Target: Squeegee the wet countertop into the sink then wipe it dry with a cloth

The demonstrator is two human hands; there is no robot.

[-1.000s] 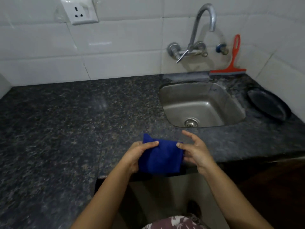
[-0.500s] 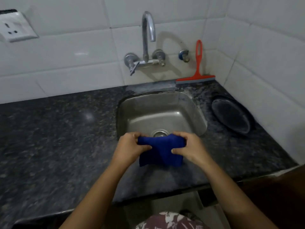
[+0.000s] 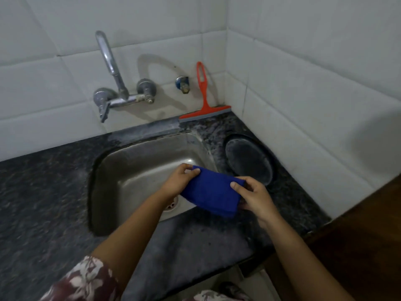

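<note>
1. Where the dark speckled counter [image 3: 43, 203] runs along the white tiled wall, it carries a steel sink [image 3: 138, 166] set into it, with a tap [image 3: 112, 83] fixed to the wall above.
2. The left hand [image 3: 178, 181] is over the sink basin, its grip pinching the upper left corner of a folded blue cloth [image 3: 213, 195].
3. The cloth is held in the air between both hands, tilted down to the right, over the sink's right front corner and the counter's edge.
4. The right hand [image 3: 253, 196] has its grip closed on the cloth's right end, thumb on top.
5. A red squeegee [image 3: 204, 98] leans upright against the wall behind the sink, blade on the counter.
6. A dark round plate [image 3: 249, 159] lies on the counter right of the sink, near the corner.
</note>
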